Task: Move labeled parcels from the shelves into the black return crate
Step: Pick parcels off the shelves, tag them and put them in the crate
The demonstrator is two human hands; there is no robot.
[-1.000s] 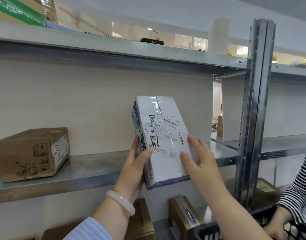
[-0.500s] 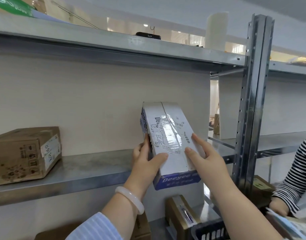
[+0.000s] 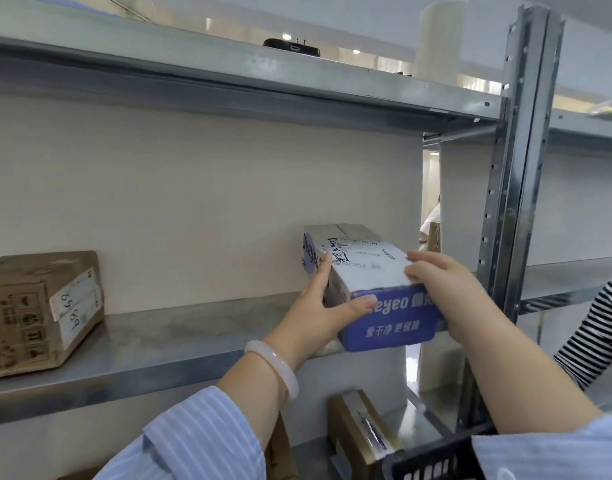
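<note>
Over the front edge of the metal shelf (image 3: 166, 344) is the white and blue parcel (image 3: 363, 268), near end overhanging; whether it rests there is unclear. Below shows a corner of the black crate (image 3: 432, 459). The left hand (image 3: 327, 315) and right hand (image 3: 443, 292) grip the parcel's sides, fingers curled round it; its glossy tape could let it slip and miss the crate

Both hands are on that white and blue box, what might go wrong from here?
The white and blue box juts past the shelf edge, held only by the left hand and right hand; it might slip. Swinging right toward the black crate, it could hit the steel upright.
</note>
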